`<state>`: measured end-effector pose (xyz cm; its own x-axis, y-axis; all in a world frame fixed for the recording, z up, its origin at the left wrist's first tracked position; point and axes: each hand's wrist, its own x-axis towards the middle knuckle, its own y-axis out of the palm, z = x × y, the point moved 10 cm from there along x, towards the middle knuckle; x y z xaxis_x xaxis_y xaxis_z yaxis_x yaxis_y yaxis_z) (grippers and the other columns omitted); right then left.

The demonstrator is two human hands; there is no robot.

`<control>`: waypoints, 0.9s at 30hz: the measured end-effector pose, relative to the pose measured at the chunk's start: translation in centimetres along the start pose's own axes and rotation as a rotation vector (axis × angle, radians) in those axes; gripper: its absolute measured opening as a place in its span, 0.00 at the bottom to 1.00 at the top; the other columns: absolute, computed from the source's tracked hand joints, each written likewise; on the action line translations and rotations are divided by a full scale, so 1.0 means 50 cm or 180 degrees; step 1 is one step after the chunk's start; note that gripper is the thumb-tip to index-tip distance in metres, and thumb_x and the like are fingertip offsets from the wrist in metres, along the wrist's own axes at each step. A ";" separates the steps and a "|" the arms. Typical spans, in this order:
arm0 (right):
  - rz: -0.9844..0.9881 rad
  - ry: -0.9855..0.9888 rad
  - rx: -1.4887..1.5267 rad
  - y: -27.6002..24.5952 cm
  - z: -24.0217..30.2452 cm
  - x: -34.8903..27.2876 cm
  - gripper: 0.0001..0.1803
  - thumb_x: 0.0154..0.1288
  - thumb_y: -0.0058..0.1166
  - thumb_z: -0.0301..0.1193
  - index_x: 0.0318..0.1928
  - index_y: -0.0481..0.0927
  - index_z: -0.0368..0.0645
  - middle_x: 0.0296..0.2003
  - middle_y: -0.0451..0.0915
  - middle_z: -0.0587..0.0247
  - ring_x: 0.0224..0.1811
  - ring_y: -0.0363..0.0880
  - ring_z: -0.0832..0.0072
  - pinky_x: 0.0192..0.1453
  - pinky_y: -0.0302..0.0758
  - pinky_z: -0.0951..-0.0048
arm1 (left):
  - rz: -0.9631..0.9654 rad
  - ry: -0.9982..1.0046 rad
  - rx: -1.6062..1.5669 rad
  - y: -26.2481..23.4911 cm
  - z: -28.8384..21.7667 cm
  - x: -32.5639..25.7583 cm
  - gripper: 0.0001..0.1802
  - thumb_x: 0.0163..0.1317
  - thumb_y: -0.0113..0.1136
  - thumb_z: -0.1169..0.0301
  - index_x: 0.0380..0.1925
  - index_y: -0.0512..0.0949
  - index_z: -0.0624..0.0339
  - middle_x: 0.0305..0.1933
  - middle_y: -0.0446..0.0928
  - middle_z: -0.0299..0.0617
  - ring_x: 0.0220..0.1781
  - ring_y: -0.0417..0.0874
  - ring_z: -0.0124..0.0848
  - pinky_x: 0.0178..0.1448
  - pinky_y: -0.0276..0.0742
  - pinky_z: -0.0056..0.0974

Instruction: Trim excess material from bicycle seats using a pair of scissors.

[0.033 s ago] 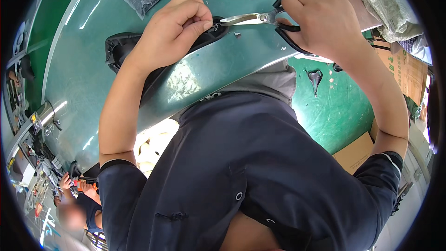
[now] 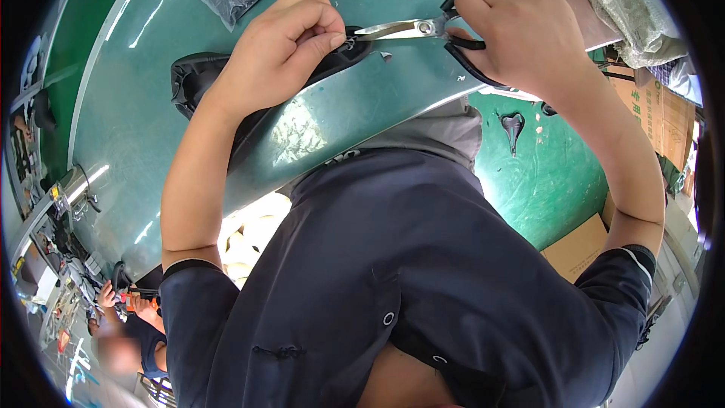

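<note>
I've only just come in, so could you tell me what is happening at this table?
A person is trimming a black shoe part on a green table. The left hand pinches its edge, while the right hand works black-handled scissors, blade tips at the pinched spot. A black offcut lies to the right.

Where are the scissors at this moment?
In the head view, upper centre, the scissors are held in the right hand above the green table, blades pointing toward the left hand gripping a black piece.

Nothing has changed: the left hand [image 2: 283, 49] still pinches the black piece [image 2: 336, 60], scissors [image 2: 423, 29] unmoved.
</note>
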<state>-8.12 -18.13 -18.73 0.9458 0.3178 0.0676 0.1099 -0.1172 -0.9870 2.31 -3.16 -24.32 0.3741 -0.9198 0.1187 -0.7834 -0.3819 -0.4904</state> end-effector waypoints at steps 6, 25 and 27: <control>-0.0182 -0.0231 -0.0183 0.008 0.025 0.023 0.15 0.62 0.70 0.40 0.40 0.78 0.48 0.37 0.76 0.68 0.42 0.81 0.69 0.41 0.80 0.66 | 0.0022 0.0037 0.0049 -0.002 0.001 0.001 0.04 0.71 0.68 0.78 0.41 0.81 0.64 0.38 0.72 0.39 0.36 0.75 0.31 0.42 0.73 0.36; -0.0175 -0.0327 0.0198 0.028 0.007 0.036 0.16 0.59 0.72 0.41 0.39 0.79 0.48 0.36 0.78 0.67 0.39 0.82 0.66 0.39 0.79 0.61 | -0.0031 -0.0062 -0.0080 -0.002 0.009 0.001 0.03 0.70 0.67 0.78 0.40 0.81 0.64 0.38 0.74 0.39 0.37 0.76 0.32 0.42 0.74 0.37; -0.0199 -0.0353 0.0225 0.033 0.009 0.041 0.16 0.59 0.72 0.41 0.38 0.79 0.48 0.35 0.78 0.66 0.38 0.82 0.65 0.38 0.79 0.60 | 0.0004 -0.0086 -0.0071 -0.001 0.011 0.002 0.04 0.70 0.67 0.78 0.40 0.81 0.64 0.38 0.74 0.39 0.37 0.76 0.32 0.43 0.74 0.37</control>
<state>-6.13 -17.24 -20.29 0.8977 0.4250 0.1165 0.1419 -0.0285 -0.9895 2.62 -3.18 -24.76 0.3860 -0.9176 0.0945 -0.7946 -0.3828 -0.4713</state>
